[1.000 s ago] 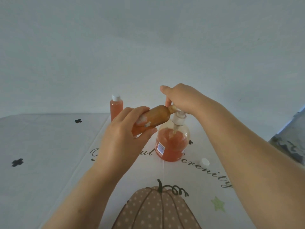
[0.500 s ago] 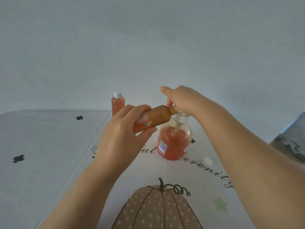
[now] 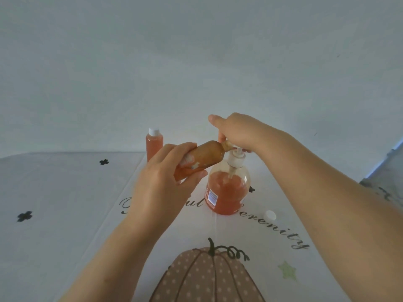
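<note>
The left hand (image 3: pixel 161 182) grips a small bottle (image 3: pixel 207 155), with fingers and thumb curled tight round it. It holds the bottle up in the air, tipped on its side. The right hand (image 3: pixel 237 131) is curled over the white pump (image 3: pixel 236 160) of the big bottle (image 3: pixel 226 192). The small bottle looks orange-brown, and its mouth sits against the pump, partly hidden by the right hand. The big bottle is see-through and about half full of orange soap. Behind the left hand stands a second small bottle (image 3: pixel 154 144), full of orange soap, with a white lid. A loose white cap (image 3: pixel 270 215) lies on the tablecloth (image 3: pixel 65 192), near the big bottle.
</note>
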`<state>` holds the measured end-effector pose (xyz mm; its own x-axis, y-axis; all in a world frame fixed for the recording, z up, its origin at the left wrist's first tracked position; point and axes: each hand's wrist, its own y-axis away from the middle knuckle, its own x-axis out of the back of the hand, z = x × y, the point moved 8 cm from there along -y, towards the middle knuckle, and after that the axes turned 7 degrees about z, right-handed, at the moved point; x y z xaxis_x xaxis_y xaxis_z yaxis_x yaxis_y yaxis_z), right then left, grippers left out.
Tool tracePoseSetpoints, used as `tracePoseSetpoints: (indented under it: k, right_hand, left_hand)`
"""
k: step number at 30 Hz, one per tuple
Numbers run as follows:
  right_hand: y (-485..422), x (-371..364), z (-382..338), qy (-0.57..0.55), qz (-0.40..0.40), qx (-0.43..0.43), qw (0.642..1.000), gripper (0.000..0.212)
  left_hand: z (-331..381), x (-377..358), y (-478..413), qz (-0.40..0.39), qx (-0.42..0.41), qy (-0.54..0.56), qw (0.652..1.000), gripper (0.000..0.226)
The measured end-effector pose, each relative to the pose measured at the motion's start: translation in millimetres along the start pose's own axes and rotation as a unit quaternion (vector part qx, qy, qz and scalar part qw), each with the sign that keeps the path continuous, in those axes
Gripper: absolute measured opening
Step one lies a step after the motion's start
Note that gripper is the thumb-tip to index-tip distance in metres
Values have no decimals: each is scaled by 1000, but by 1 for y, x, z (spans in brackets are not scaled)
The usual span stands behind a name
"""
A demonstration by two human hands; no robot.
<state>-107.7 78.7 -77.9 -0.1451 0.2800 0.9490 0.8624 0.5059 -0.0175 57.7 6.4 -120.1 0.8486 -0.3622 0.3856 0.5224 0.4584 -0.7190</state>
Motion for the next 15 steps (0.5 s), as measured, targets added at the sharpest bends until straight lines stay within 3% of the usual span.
tracePoseSetpoints:
  k: [3, 8, 15]
  right_hand:
    - [3, -3, 7, -78, -5, -27, 997, 42]
    - [2, -15, 7, -62, -28, -10, 998, 49]
    - [-4, -3, 10, -47, 44, 4, 998, 66]
  left_hand:
    - [-1, -1, 0, -7, 5, 3, 1000, 46]
    - [-7, -4, 0, -14, 14, -15, 1000, 46]
    - [0, 0, 0, -3, 4, -8, 1000, 47]
